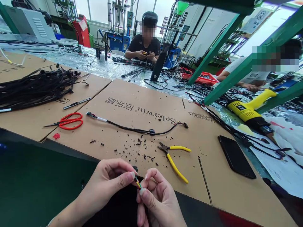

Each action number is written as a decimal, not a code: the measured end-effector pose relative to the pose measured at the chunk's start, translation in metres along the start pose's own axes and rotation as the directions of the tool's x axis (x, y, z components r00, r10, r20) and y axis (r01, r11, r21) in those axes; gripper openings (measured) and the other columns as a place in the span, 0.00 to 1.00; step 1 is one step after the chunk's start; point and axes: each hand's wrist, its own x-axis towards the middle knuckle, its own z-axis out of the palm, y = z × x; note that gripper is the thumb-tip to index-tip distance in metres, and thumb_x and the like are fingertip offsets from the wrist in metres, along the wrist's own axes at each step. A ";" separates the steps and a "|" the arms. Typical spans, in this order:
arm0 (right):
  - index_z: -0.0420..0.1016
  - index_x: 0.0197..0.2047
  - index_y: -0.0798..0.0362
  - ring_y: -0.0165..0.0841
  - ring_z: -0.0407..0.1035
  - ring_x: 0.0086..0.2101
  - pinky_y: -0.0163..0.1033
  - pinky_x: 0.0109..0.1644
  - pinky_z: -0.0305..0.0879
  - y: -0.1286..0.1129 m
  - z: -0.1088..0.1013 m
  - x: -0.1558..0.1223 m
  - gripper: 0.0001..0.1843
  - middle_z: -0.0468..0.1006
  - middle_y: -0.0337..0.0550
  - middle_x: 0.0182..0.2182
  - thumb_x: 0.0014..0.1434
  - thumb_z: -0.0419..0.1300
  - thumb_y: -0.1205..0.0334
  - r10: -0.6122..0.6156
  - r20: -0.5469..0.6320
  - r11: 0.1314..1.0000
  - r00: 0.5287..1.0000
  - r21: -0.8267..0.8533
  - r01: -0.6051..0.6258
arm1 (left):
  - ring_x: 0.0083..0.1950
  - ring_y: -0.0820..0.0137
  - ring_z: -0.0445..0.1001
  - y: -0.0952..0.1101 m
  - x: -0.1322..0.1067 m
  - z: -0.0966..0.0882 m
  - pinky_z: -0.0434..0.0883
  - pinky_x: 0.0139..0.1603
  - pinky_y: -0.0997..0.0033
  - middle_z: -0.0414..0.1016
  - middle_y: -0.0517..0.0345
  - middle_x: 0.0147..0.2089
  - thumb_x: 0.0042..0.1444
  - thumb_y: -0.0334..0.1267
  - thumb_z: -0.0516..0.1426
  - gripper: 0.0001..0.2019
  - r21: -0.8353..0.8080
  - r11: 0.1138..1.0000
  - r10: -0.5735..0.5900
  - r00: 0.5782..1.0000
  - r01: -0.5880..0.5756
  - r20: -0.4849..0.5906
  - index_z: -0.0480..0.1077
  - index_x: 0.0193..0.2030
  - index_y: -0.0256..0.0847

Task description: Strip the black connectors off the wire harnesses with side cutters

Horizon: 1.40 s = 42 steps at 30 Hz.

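At the bottom centre of the frame, the left hand and the right hand are meeting over a short bundle of thin multicoloured wires; the fingers of both hands are pinching it, thumb against forefinger, just above the near edge of the cardboard-covered surface. Yellow, red and dark strands are showing between the fingertips. Above them, one pair of yellow-handled cutters is lying among dark scraps, one black cable harness is stretching across the centre, and one pair of red-handled scissors is resting at left. One black phone is lying at right. A red tray in the upper right is sitting among cables; its contents cannot be made out.
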 end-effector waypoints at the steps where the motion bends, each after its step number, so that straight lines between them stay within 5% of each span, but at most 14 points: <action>1: 0.52 0.34 0.52 0.19 0.65 0.16 0.21 0.16 0.58 -0.002 -0.002 -0.002 0.24 0.69 0.30 0.25 0.52 0.64 0.50 -0.003 -0.019 0.998 1.000 -0.061 0.001 | 0.28 0.82 0.72 -0.002 0.000 0.001 0.69 0.31 0.88 0.75 0.60 0.25 0.41 0.40 0.67 0.12 -0.038 0.999 -0.006 1.000 0.005 -0.005 0.74 0.28 0.34; 4: 0.61 0.41 0.53 0.23 0.70 0.26 0.29 0.29 0.69 -0.014 -0.019 -0.008 0.21 0.70 0.37 0.31 0.54 0.60 0.46 -0.171 -0.155 0.860 0.973 -0.505 0.071 | 0.29 0.83 0.72 -0.008 0.000 0.004 0.69 0.33 0.89 0.75 0.60 0.26 0.42 0.43 0.66 0.14 -0.091 0.996 0.002 0.999 -0.006 -0.046 0.72 0.28 0.32; 6: 0.66 0.44 0.51 0.27 0.71 0.33 0.33 0.39 0.70 -0.027 -0.039 -0.011 0.18 0.72 0.42 0.34 0.58 0.56 0.46 -0.421 -0.212 0.559 0.882 -0.826 0.069 | 0.29 0.83 0.70 -0.011 0.000 0.005 0.68 0.33 0.89 0.74 0.60 0.27 0.43 0.43 0.66 0.15 -0.107 0.994 0.004 0.997 -0.013 -0.079 0.71 0.28 0.32; 9: 0.68 0.48 0.48 0.38 0.68 0.46 0.45 0.50 0.68 -0.049 -0.077 -0.010 0.22 0.73 0.46 0.45 0.57 0.54 0.44 -0.663 -0.079 0.054 0.745 -0.997 -0.058 | 0.30 0.83 0.69 -0.012 0.001 0.007 0.68 0.33 0.88 0.73 0.60 0.27 0.43 0.43 0.66 0.15 -0.149 0.989 -0.020 0.996 0.007 -0.091 0.70 0.29 0.32; 10: 0.67 0.54 0.49 0.44 0.62 0.54 0.52 0.56 0.63 -0.055 -0.089 -0.009 0.29 0.70 0.50 0.52 0.56 0.53 0.40 -0.653 -0.009 -0.110 0.757 -0.988 -0.107 | 0.30 0.83 0.69 -0.013 0.002 0.007 0.68 0.34 0.88 0.73 0.60 0.27 0.44 0.44 0.66 0.15 -0.163 0.987 -0.030 0.996 0.015 -0.089 0.70 0.29 0.32; 12: 0.58 0.63 0.53 0.53 0.45 0.63 0.62 0.61 0.54 -0.062 -0.108 -0.003 0.42 0.58 0.55 0.62 0.53 0.50 0.34 -0.512 0.007 -0.330 0.859 -0.925 -0.189 | 0.31 0.82 0.69 -0.014 0.003 0.008 0.69 0.35 0.86 0.72 0.60 0.28 0.45 0.43 0.65 0.15 -0.184 0.983 -0.042 0.996 0.026 -0.084 0.69 0.30 0.32; 15: 0.49 0.67 0.54 0.53 0.35 0.65 0.63 0.63 0.48 -0.063 -0.127 0.006 0.47 0.48 0.55 0.66 0.54 0.45 0.32 -0.306 -0.106 -0.448 0.946 -0.861 -0.242 | 0.30 0.83 0.69 -0.016 0.003 0.010 0.68 0.35 0.86 0.72 0.61 0.28 0.45 0.44 0.65 0.16 -0.188 0.982 -0.049 0.996 0.034 -0.078 0.68 0.31 0.33; 19: 0.52 0.66 0.52 0.53 0.41 0.65 0.65 0.62 0.47 -0.059 -0.135 0.013 0.41 0.49 0.52 0.66 0.57 0.42 0.35 -0.364 -0.064 -0.479 0.929 -0.842 -0.246 | 0.29 0.83 0.67 -0.015 0.002 0.014 0.68 0.32 0.86 0.70 0.61 0.27 0.44 0.46 0.65 0.18 -0.198 0.980 -0.031 0.997 0.016 -0.075 0.66 0.30 0.32; 23: 0.65 0.58 0.48 0.54 0.55 0.58 0.63 0.54 0.59 -0.055 -0.105 0.005 0.27 0.64 0.55 0.57 0.59 0.50 0.46 -0.584 0.204 -0.424 0.786 -0.902 -0.081 | 0.27 0.85 0.65 -0.013 0.003 0.017 0.67 0.30 0.87 0.67 0.62 0.27 0.45 0.47 0.64 0.18 -0.229 0.973 0.003 0.998 -0.017 -0.064 0.66 0.29 0.33; 26: 0.73 0.41 0.43 0.31 0.70 0.39 0.36 0.40 0.67 -0.047 -0.058 -0.005 0.08 0.72 0.42 0.38 0.58 0.56 0.60 -0.648 0.237 -0.017 0.724 -0.955 0.297 | 0.28 0.87 0.63 -0.014 0.005 0.019 0.65 0.30 0.89 0.64 0.63 0.28 0.47 0.44 0.64 0.15 -0.212 0.972 0.095 0.995 -0.100 -0.033 0.67 0.28 0.33; 27: 0.74 0.38 0.42 0.28 0.69 0.35 0.33 0.37 0.66 -0.044 -0.043 -0.006 0.06 0.72 0.40 0.34 0.58 0.57 0.62 -0.632 0.227 0.101 0.741 -0.924 0.370 | 0.28 0.87 0.63 -0.015 0.005 0.019 0.65 0.30 0.89 0.63 0.63 0.29 0.48 0.43 0.63 0.14 -0.201 0.971 0.126 0.992 -0.127 -0.018 0.68 0.27 0.33; 31: 0.77 0.35 0.44 0.25 0.68 0.30 0.30 0.33 0.64 -0.037 -0.010 -0.002 0.05 0.72 0.38 0.27 0.57 0.59 0.61 -0.525 0.148 0.374 0.838 -0.844 0.384 | 0.28 0.87 0.62 -0.016 0.006 0.019 0.64 0.30 0.89 0.61 0.63 0.29 0.49 0.43 0.62 0.12 -0.184 0.971 0.159 0.987 -0.151 0.029 0.70 0.27 0.34; 36: 0.76 0.32 0.51 0.22 0.68 0.27 0.27 0.29 0.64 -0.040 -0.007 0.005 0.04 0.72 0.37 0.24 0.56 0.59 0.65 -0.571 0.222 0.313 0.790 -0.831 0.459 | 0.29 0.86 0.61 -0.015 0.003 0.019 0.62 0.30 0.89 0.61 0.63 0.28 0.49 0.43 0.62 0.12 -0.189 0.972 0.146 0.989 -0.139 0.027 0.70 0.27 0.34; 42: 0.75 0.32 0.53 0.22 0.67 0.26 0.25 0.29 0.65 -0.043 -0.004 0.001 0.05 0.71 0.38 0.24 0.56 0.58 0.67 -0.540 0.255 0.270 0.802 -0.850 0.452 | 0.29 0.85 0.61 -0.013 0.002 0.019 0.62 0.31 0.88 0.63 0.63 0.27 0.47 0.43 0.64 0.13 -0.204 0.974 0.102 0.995 -0.096 0.017 0.70 0.27 0.34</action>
